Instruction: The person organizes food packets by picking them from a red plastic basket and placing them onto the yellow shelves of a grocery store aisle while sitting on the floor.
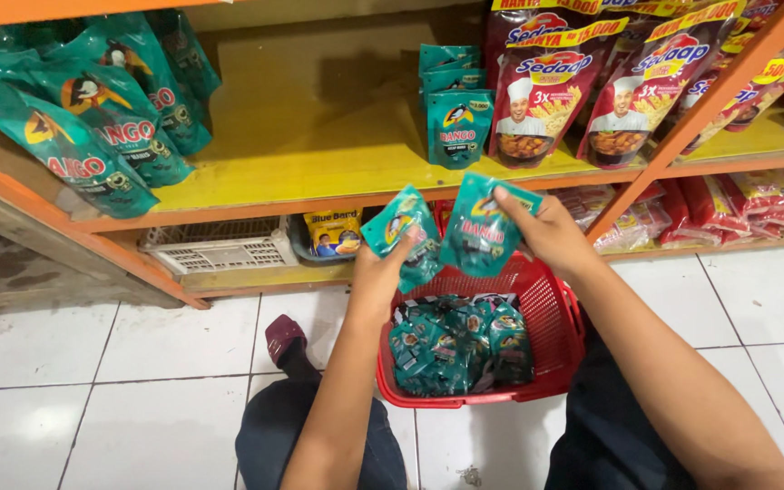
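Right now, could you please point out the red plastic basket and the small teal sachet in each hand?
Red plastic basket [557,313]: head view, right wall.
Left-hand teal sachet [398,222]: head view, front.
Right-hand teal sachet [480,231]: head view, front.

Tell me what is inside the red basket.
The red basket holds a heap of small teal sachets. They cover its bottom, so anything beneath them is hidden.

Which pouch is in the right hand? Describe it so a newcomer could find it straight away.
Start at the red basket on the white tiled floor, below the yellow shelf. Two hands are raised above it; the right hand pinches a small teal pouch by its top corner. Unlike the left hand's tilted pouch, it hangs closer to the red packets.
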